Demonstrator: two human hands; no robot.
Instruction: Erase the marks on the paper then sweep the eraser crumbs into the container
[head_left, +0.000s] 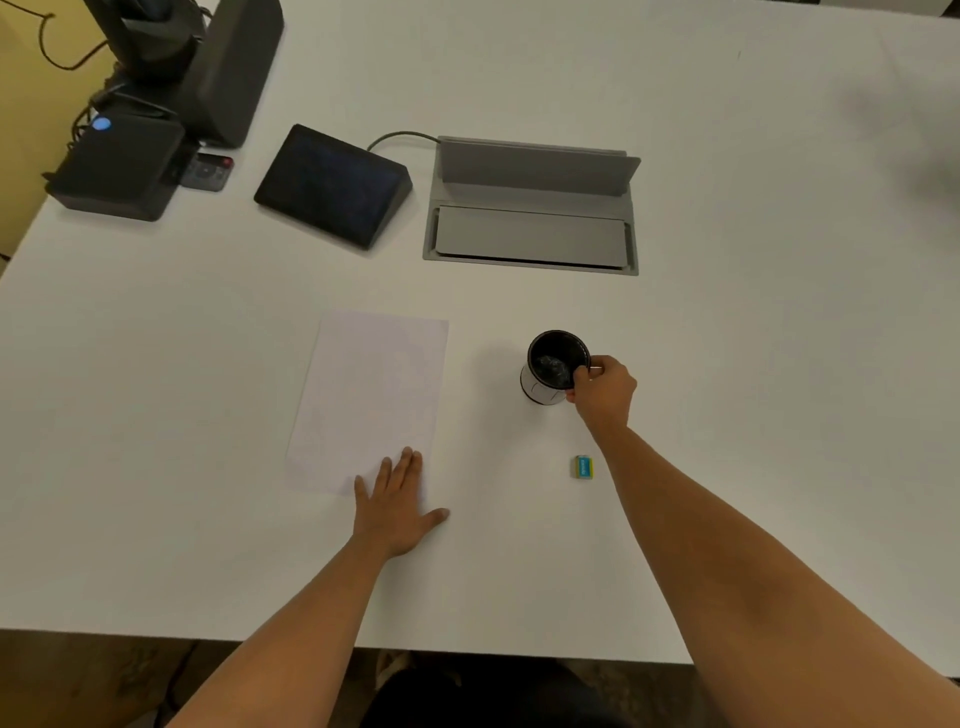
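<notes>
White paper lies lengthwise away, left hand flat on it

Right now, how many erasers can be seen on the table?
1. The eraser, in a blue and yellow sleeve, lies untouched on the table, between the two forearms and nearer the camera than the black container that the right hand grips. None is visible elsewhere.

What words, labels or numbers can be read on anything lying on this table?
None can be read.
Eraser: print on its blue sleeve, too small and blurred.
Container: pale marks on its side, unreadable.
Tablet: dark screen, no text.
Remote: buttons too small.
</notes>
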